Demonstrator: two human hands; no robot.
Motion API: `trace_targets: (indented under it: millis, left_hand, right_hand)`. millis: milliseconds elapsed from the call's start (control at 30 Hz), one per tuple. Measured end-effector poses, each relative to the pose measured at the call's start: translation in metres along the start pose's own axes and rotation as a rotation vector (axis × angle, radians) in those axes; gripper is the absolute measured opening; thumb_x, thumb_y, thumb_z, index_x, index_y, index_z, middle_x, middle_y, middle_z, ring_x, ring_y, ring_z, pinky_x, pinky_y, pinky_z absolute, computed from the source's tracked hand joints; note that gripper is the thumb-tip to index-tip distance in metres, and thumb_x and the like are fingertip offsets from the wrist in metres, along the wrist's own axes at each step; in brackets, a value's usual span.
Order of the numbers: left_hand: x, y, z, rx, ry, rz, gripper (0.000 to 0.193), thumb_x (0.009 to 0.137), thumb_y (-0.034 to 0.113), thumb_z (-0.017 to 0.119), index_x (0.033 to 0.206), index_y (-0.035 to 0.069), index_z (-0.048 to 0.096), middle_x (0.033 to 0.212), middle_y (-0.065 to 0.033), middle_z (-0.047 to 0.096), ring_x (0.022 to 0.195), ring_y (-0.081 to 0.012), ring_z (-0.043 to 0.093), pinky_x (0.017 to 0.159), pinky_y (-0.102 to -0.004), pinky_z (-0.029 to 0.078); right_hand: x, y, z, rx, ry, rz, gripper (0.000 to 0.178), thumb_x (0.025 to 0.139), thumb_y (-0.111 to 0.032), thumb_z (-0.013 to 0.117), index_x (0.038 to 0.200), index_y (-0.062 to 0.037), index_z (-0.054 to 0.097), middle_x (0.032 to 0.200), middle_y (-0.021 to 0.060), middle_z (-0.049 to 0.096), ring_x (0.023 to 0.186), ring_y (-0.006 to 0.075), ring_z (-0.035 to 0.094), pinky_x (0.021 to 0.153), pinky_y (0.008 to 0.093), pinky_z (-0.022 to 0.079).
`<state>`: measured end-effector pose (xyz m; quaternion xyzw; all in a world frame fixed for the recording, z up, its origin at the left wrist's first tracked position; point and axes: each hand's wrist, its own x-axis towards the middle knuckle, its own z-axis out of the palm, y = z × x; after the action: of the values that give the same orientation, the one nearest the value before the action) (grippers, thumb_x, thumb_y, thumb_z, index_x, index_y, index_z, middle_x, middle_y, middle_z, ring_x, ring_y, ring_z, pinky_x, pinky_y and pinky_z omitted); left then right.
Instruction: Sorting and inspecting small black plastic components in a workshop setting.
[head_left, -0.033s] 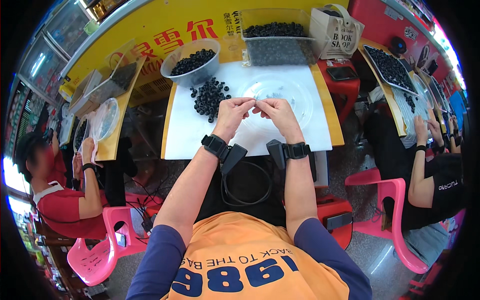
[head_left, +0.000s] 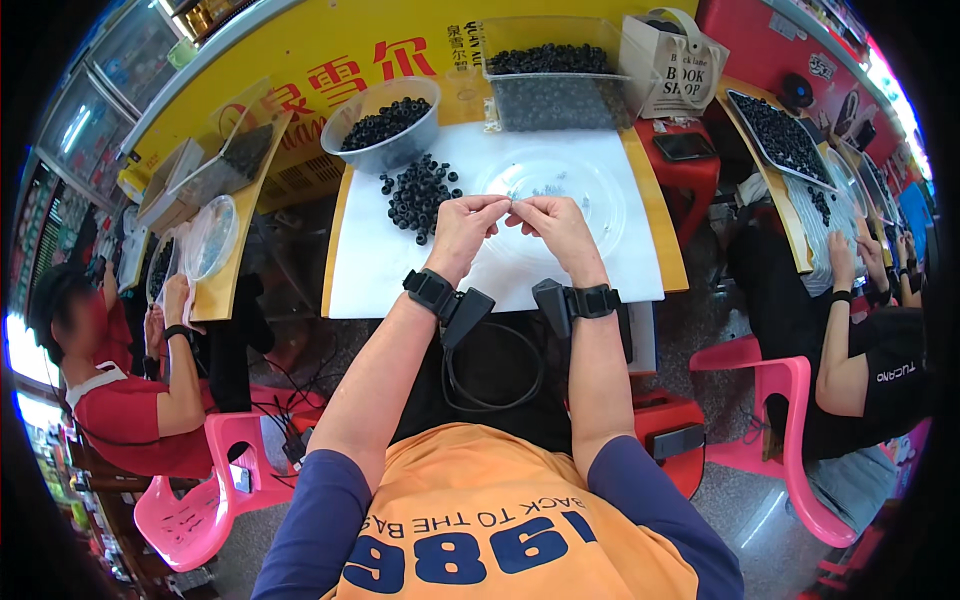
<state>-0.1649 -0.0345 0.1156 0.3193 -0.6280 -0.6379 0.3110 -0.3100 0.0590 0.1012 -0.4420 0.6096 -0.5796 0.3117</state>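
Over a white sheet (head_left: 390, 285), my left hand (head_left: 466, 228) and my right hand (head_left: 558, 230) meet fingertip to fingertip, both pinched closed. Whatever sits between the fingertips is too small to make out. Just beyond the hands lies a round clear plastic tray (head_left: 612, 205) with a scatter of tiny greyish pieces (head_left: 550, 190) on it. Left of my left hand is a loose heap of small black ring-like parts (head_left: 412, 203). A translucent bowl (head_left: 400, 150) behind the heap holds more of these black parts.
A clear bin (head_left: 555, 108) of black parts stands at the table's back edge, beside a cream bag (head_left: 665, 70). Right of the table is a red stool (head_left: 686, 170) with a phone on it. People work at tables on both sides, near pink chairs (head_left: 785, 400).
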Motion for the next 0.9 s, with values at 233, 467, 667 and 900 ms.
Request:
trace_targets:
  millis: [233, 467, 667, 900]
  left_hand:
    - [-0.002, -0.007, 0.000, -0.043, 0.046, -0.050, 0.020, 0.091, 0.013, 0.073, 0.104, -0.001, 0.075, 0.077, 0.0004, 0.066, 0.065, -0.0059, 0.054, 0.059, -0.0201, 0.043]
    - [-0.001, -0.005, -0.001, -0.241, 0.058, -0.101, 0.018, 0.088, 0.011, 0.073, 0.101, -0.002, 0.076, 0.077, -0.0016, 0.068, 0.063, -0.0070, 0.055, 0.058, -0.0212, 0.044]
    - [0.000, -0.009, -0.003, -0.130, 0.082, -0.069, 0.018, 0.089, 0.011, 0.073, 0.099, -0.003, 0.076, 0.076, -0.0011, 0.067, 0.063, -0.0069, 0.055, 0.057, -0.0213, 0.043]
    - [0.000, -0.007, -0.002, -0.282, 0.096, -0.183, 0.019, 0.089, 0.012, 0.074, 0.102, -0.002, 0.075, 0.075, 0.0004, 0.065, 0.062, -0.0063, 0.054, 0.056, -0.0208, 0.043]
  right_hand:
    - [-0.003, -0.001, 0.008, -0.174, 0.150, -0.117, 0.020, 0.089, -0.017, 0.071, 0.093, 0.0022, 0.075, 0.081, 0.0093, 0.074, 0.068, 0.0131, 0.067, 0.065, 0.0266, 0.052]
    - [0.001, -0.001, 0.016, 0.318, 0.103, 0.054, 0.020, 0.090, -0.016, 0.073, 0.095, 0.0029, 0.075, 0.083, 0.0055, 0.074, 0.073, 0.0104, 0.067, 0.065, 0.0242, 0.051]
    - [0.000, -0.001, 0.015, 0.044, 0.159, -0.086, 0.019, 0.090, -0.014, 0.072, 0.098, 0.0018, 0.075, 0.078, 0.0040, 0.071, 0.071, 0.0072, 0.062, 0.064, 0.0236, 0.049]
    - [0.001, -0.001, 0.016, 0.099, 0.184, -0.084, 0.021, 0.091, -0.014, 0.070, 0.103, 0.0020, 0.074, 0.083, 0.0061, 0.074, 0.073, 0.0082, 0.065, 0.066, 0.0237, 0.050]
